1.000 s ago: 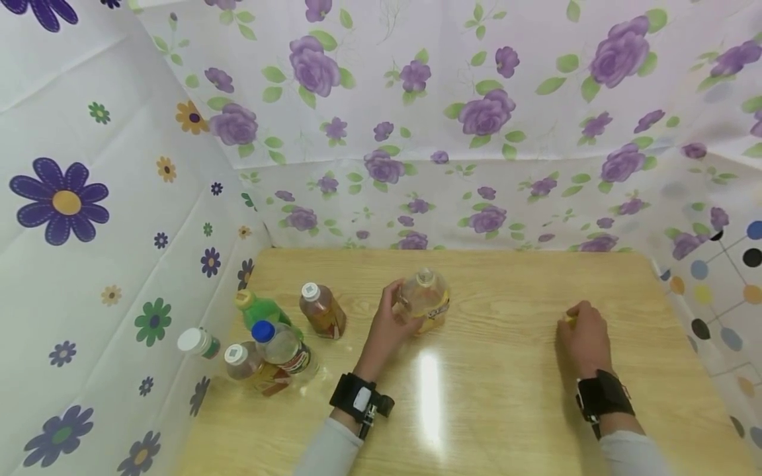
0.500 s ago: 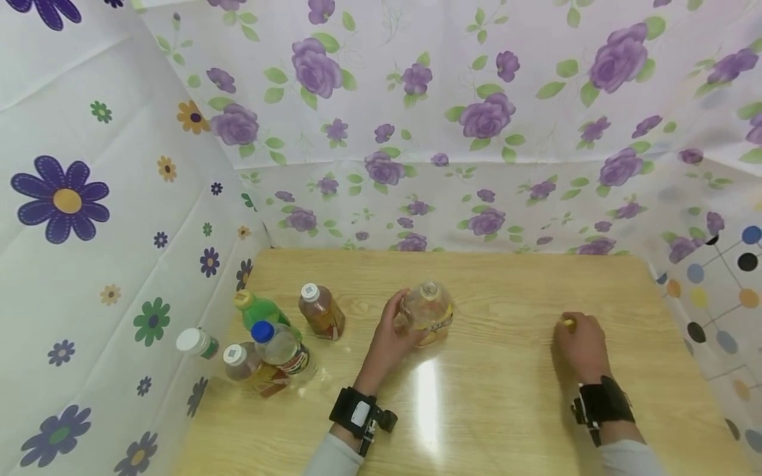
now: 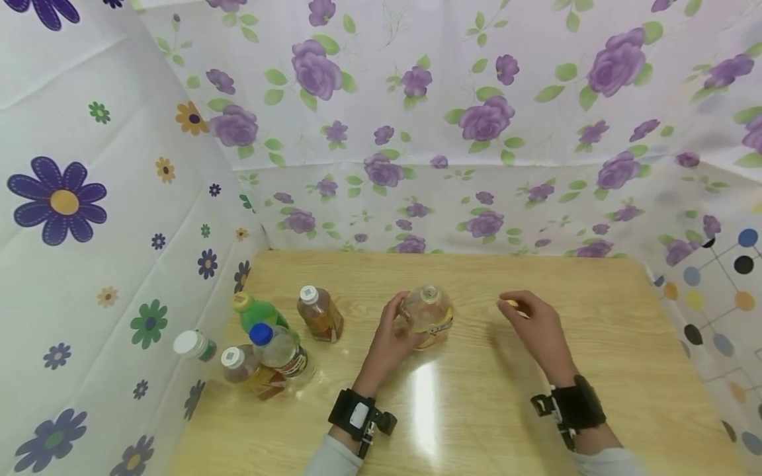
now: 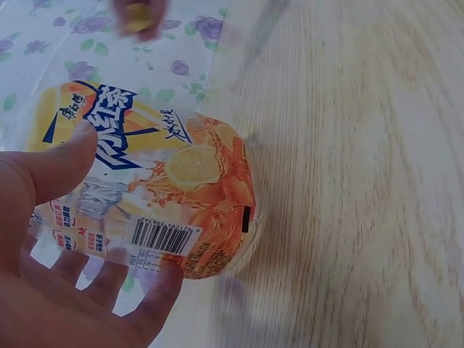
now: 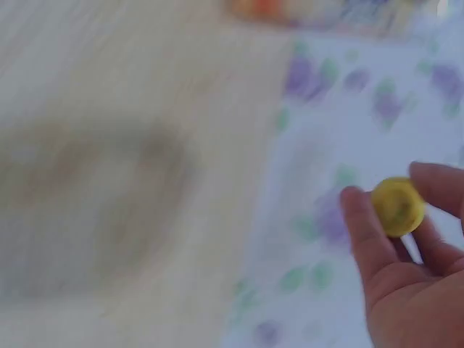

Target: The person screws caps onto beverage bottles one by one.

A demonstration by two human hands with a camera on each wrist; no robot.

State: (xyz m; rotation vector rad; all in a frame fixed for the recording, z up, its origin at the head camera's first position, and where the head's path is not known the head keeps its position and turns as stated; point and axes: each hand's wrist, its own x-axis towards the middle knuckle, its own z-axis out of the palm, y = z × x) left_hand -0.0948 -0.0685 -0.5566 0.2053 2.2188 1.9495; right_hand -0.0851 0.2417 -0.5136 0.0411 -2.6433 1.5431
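My left hand (image 3: 389,347) grips a clear plastic bottle (image 3: 430,316) that stands upright on the table, its mouth uncapped. In the left wrist view, the thumb and fingers wrap around the bottle's yellow-and-orange label (image 4: 192,170), which shows a lemon slice and a barcode. My right hand (image 3: 538,334) is raised over the table to the right of the bottle, apart from it. Between its thumb and fingers it pinches a yellow bottle cap (image 5: 398,206), seen face-on in the right wrist view.
At the left stand a green bottle with a yellow cap (image 3: 260,314), two brown drink bottles with white caps (image 3: 321,316), a clear blue-capped bottle (image 3: 282,349) and a small white-lidded jar (image 3: 196,344). Flowered sheets (image 3: 381,99) enclose the wooden table (image 3: 476,410).
My right hand has lifted from the table's right side and moved left toward the bottle, bringing the yellow cap. The left hand and bottle shifted slightly toward me, then stayed put.
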